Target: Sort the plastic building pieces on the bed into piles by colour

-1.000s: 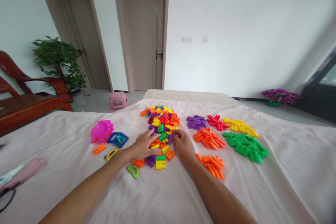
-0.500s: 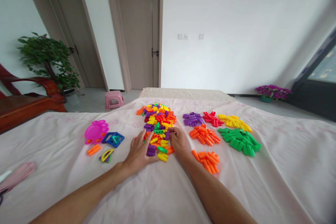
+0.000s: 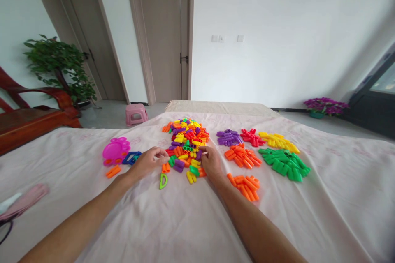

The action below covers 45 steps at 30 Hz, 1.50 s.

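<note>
Left hand (image 3: 147, 163) at left edge of mixed block pile (image 3: 187, 139), thumb and forefinger curved close; grip narrow, contents cannot tell. Right hand (image 3: 212, 164) at pile's right edge, fingertips by purple block (image 3: 199, 155) (held or merely touched: cannot tell). Pile on pale cloth (image 3: 185, 222), between hands and beyond. Light-green D-shaped piece (image 3: 161, 181) near side of pile. Right of pile: single-colour groups, purple (image 3: 229, 137), red (image 3: 252, 137), yellow (image 3: 279, 142), green (image 3: 284, 164), two orange (image 3: 243, 157).
</note>
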Tool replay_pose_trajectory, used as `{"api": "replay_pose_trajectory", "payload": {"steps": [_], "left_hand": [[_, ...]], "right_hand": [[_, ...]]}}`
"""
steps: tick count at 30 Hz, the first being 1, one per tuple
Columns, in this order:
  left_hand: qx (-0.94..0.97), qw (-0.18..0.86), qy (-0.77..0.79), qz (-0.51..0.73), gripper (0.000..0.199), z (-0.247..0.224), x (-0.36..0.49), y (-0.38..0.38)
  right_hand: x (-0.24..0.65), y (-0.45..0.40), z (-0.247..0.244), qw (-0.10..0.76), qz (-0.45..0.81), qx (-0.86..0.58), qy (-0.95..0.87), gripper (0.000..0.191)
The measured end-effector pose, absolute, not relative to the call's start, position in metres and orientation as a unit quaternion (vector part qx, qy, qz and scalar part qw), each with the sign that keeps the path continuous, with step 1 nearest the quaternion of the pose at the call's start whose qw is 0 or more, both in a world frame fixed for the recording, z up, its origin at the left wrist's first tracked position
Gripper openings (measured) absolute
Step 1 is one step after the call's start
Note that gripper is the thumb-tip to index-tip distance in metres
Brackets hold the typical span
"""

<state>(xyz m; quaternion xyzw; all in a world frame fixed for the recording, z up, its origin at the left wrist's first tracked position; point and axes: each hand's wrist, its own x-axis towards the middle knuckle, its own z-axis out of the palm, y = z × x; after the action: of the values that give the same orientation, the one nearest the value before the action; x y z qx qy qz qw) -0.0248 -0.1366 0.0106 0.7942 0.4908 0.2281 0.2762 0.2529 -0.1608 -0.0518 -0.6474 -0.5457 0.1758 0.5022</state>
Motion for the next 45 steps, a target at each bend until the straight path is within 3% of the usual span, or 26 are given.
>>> {"api": "replay_pose_trajectory", "payload": {"steps": [6,13,18,20,25,35,38,45], "left_hand": [[0.887,0.162,0.418,0.109,0.014,0.013,-0.029,-0.192],[0.865,0.035,0.501,0.011,0.030,0.028,-0.049,-0.184],[0.838,0.081,0.533,0.089,0.021,0.029,-0.029,-0.161],[0.807,0.111,0.561,0.146,0.023,0.021,-0.011,-0.149],[0.708,0.118,0.641,0.270,0.041,-0.006,0.028,-0.125],[0.708,0.123,0.649,0.252,0.044,-0.031,0.026,-0.108],[0.712,0.116,0.650,0.237,0.045,-0.030,0.026,-0.107],[0.714,0.107,0.653,0.228,0.044,-0.030,0.028,-0.108]], "right_hand": [[0.253,-0.164,-0.049,0.497,0.146,-0.633,-0.576,0.052],[0.253,-0.166,-0.046,0.471,0.159,-0.623,-0.604,0.050],[0.250,-0.167,-0.045,0.479,0.172,-0.624,-0.593,0.016],[0.250,-0.169,-0.042,0.473,0.159,-0.631,-0.594,0.012],[0.251,-0.172,-0.034,0.498,0.164,-0.618,-0.586,0.023],[0.340,-0.149,0.028,0.647,0.270,-0.557,-0.445,0.042],[0.388,-0.136,0.040,0.608,0.228,-0.611,-0.453,0.038],[0.451,-0.117,0.027,0.342,0.108,-0.773,-0.523,0.015]]}}
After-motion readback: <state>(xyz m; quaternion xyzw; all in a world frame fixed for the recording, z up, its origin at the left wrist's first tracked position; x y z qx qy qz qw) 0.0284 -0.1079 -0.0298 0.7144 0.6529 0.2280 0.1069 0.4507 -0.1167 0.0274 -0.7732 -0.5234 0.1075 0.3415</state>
